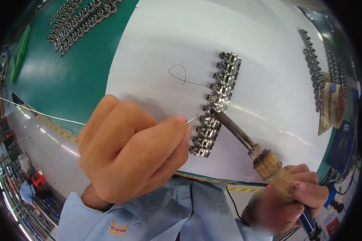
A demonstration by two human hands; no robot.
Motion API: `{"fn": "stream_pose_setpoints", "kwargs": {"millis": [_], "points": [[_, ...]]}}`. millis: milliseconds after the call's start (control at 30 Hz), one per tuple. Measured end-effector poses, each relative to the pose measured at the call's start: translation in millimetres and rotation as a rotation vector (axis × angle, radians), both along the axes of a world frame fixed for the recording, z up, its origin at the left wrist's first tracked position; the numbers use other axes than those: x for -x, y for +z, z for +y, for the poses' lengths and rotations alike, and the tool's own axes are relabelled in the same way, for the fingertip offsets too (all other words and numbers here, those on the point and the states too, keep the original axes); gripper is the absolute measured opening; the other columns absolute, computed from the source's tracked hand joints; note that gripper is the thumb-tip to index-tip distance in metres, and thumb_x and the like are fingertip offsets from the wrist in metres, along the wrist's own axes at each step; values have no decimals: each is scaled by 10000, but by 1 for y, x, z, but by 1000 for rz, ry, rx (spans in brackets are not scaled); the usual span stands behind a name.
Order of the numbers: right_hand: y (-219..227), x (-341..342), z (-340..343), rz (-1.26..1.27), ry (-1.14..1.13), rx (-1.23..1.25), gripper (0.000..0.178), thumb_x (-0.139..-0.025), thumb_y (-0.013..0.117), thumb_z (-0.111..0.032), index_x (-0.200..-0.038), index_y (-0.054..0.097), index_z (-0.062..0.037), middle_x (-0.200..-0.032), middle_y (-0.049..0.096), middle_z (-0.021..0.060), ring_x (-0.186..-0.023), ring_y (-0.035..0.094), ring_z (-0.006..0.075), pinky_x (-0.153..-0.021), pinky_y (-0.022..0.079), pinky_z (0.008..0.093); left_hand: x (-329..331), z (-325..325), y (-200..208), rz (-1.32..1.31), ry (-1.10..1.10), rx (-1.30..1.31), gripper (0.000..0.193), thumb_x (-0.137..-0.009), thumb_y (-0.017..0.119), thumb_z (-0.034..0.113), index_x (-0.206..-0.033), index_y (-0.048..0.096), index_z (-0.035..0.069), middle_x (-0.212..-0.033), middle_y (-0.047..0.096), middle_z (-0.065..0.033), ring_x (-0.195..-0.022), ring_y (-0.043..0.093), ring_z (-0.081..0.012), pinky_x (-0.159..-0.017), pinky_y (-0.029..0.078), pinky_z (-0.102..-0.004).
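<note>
A row of small shiny metal parts (225,86) lies on the white sheet in front of me. My left hand (136,146) pinches a thin solder wire (196,117), whose end reaches the left side of the row. From behind that hand the wire trails off to the left. My right hand (297,197) grips a soldering iron (273,168) by its tan handle. The iron's dark tip meets the row near the wire's end; whether tip and wire touch is too small to tell. A thin dark looped wire (177,74) runs from one part leftward across the sheet.
The white sheet (265,48) covers a green table (84,72). More rows of metal parts (82,26) lie at the far left, and others (312,68) at the right, beside a brownish block-like holder (332,106). A dark blue box (345,146) stands near the right edge. People work at the far left.
</note>
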State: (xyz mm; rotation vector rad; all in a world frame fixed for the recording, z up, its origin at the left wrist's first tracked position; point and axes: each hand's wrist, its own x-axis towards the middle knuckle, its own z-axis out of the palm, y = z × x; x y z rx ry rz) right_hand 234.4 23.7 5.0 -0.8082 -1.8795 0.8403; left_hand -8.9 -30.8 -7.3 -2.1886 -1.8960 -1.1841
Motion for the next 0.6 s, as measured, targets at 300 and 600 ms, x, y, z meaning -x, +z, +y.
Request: {"fn": "stream_pose_setpoints", "kwargs": {"millis": [300,600], "points": [[1,1,6,43,-155,6,317,-1002,491,-360,-981,450,-46,-748,400,49,-637,360,141,-646,315,339,3,0,0,10,-30,-6,331,-620,744,-109,-913,666,24,-660,572,-44,-549,421,-142,-487,256,-268],[7,6,15,32,-100,43,325,-984,531,-348,-937,442,-39,-765,385,45,-656,342,134,-623,302,329,2,1,0,27,-9,12,339,-614,745,-112,-912,671,32,-665,574,-37,-555,431,-141,-493,273,-269]]}}
